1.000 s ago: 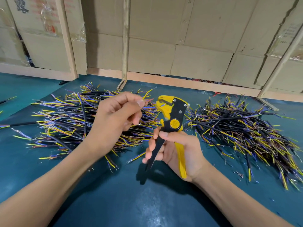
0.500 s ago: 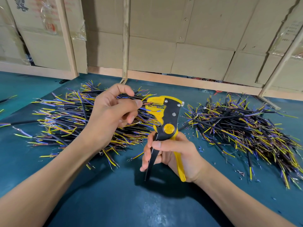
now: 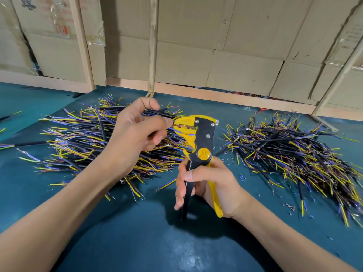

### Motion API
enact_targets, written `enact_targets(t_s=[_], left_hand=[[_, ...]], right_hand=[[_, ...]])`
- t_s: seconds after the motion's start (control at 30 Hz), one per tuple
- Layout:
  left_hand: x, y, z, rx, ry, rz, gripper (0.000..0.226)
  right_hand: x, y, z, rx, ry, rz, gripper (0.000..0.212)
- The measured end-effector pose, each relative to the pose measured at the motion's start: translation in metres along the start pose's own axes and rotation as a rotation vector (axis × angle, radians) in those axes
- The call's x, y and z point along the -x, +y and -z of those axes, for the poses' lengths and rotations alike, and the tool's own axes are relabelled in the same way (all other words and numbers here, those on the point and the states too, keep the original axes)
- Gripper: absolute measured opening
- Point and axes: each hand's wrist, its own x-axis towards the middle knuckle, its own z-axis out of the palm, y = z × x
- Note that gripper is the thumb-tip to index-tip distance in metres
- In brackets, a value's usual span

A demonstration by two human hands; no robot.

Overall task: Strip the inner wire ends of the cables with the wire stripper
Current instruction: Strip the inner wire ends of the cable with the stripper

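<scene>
Since half a second ago, the left hand (image 3: 135, 138) has fed its pinched cable (image 3: 177, 125) into the wire stripper (image 3: 200, 146), which the right hand (image 3: 212, 185) grips upright. Two cable heaps flank them: left pile (image 3: 78, 142), right pile (image 3: 290, 154).

I have a single head-worn view, wide-angle, looking forward and down from close above the left hand (image 3: 135, 138) and right hand (image 3: 212, 183). Beyond the hands it faces a cardboard wall (image 3: 216, 46); the teal table (image 3: 137, 242) fills the frame beneath them.
</scene>
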Motion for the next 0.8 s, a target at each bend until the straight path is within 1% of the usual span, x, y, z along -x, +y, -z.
enact_targets(t_s=[0.13,0.23,0.3,0.37,0.4,0.43,0.47,0.57,0.6,0.63,0.67,0.73,0.8], left_hand=[[-0.002,-0.002,0.002,0.017,-0.008,0.032,0.029],[-0.002,-0.001,0.003,0.032,-0.042,0.043,0.024],[-0.001,-0.001,0.004,-0.043,-0.069,0.016,0.023],[0.001,-0.004,0.0,-0.177,-0.047,-0.039,0.028],[0.002,-0.005,-0.002,-0.197,-0.023,-0.066,0.031],[0.002,-0.006,-0.005,-0.167,-0.001,-0.085,0.032],[0.002,-0.005,-0.007,-0.078,0.014,-0.077,0.031],[0.001,-0.002,-0.013,0.411,-0.008,0.054,0.034],[0.0,-0.002,-0.013,0.524,-0.03,0.08,0.035],[0.001,-0.002,-0.014,0.566,-0.055,0.089,0.037],[0.002,-0.003,-0.016,0.56,-0.071,0.092,0.04],[0.005,-0.009,-0.019,0.517,-0.066,0.108,0.053],[0.006,-0.013,-0.021,0.479,-0.06,0.133,0.057]], right_hand=[[0.001,-0.001,-0.004,-0.008,0.06,0.006,0.009],[0.001,-0.003,-0.008,-0.065,0.203,0.04,0.009],[0.0,-0.004,-0.009,-0.107,0.274,0.044,0.011],[-0.001,-0.005,-0.008,-0.17,0.252,0.041,0.01],[-0.001,-0.005,-0.008,-0.203,0.23,0.054,0.01],[-0.001,-0.004,-0.008,-0.229,0.227,0.073,0.012],[-0.002,-0.003,-0.007,-0.238,0.243,0.096,0.012],[-0.002,-0.004,-0.005,-0.16,0.33,0.171,0.006],[-0.001,-0.005,-0.004,-0.131,0.344,0.174,0.004],[-0.001,-0.007,-0.004,-0.111,0.339,0.165,0.005],[-0.001,-0.007,-0.004,-0.101,0.32,0.15,0.006],[0.0,-0.005,-0.01,-0.092,0.273,0.12,0.005],[0.0,-0.001,-0.017,-0.078,0.281,0.102,0.01]])
